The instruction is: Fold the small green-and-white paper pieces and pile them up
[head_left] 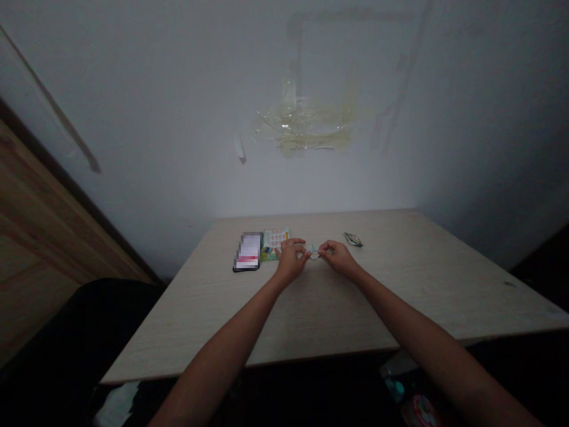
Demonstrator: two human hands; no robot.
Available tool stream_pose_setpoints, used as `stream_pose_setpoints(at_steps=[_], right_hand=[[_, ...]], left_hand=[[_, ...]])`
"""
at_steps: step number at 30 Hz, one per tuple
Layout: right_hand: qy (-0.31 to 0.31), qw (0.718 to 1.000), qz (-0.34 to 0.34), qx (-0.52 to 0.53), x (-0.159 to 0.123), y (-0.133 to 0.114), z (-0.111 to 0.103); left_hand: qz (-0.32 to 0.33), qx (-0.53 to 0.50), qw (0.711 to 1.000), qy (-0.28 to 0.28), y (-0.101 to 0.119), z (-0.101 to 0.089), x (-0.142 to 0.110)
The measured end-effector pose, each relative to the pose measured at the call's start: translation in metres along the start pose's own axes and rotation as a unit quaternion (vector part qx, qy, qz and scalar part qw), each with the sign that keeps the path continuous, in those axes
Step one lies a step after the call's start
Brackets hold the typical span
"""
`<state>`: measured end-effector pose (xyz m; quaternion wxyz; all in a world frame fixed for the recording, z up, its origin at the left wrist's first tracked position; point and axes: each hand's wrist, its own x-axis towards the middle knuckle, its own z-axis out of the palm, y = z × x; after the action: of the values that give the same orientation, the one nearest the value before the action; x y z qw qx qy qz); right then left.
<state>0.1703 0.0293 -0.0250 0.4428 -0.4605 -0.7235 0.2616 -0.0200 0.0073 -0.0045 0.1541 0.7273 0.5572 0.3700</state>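
A small whitish patterned piece (313, 252), which looks like folded paper, is held between my two hands low over the table. My left hand (291, 259) pinches its left edge between thumb and fingers. On the opposite side, the fingertips of my right hand (336, 256) are closed on its right edge. Just behind my left hand lies a green-and-white printed booklet or sheet (275, 238), partly covered by that hand. Beyond my right hand rests a small dark, colourful folded piece (353, 239).
A phone (248, 252) with a blurred screen lies left of the booklet on the pale wooden table (320, 314). Behind the table rises a wall (178, 118) with old tape (311, 133) on it. Several things, hard to make out, sit below the front edge at right.
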Motion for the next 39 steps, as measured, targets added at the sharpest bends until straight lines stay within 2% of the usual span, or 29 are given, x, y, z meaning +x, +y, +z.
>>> stream_pose_setpoints(at_steps=[10, 21, 28, 39], right_hand=[[-0.007, 0.997, 0.018, 0.08, -0.001, -0.006, -0.002], [0.012, 0.996, 0.024, 0.083, 0.001, -0.004, -0.003], [0.011, 0.993, 0.049, 0.109, 0.001, -0.002, 0.001], [0.024, 0.994, 0.033, 0.103, 0.001, 0.0, 0.01]], left_hand=[[-0.013, 0.008, 0.999, 0.029, -0.004, 0.004, 0.0], [-0.023, 0.01, 1.0, 0.011, -0.009, 0.007, 0.001], [-0.025, 0.003, 1.0, 0.011, -0.005, 0.004, 0.0], [-0.007, 0.018, 1.0, 0.019, 0.001, 0.005, -0.001]])
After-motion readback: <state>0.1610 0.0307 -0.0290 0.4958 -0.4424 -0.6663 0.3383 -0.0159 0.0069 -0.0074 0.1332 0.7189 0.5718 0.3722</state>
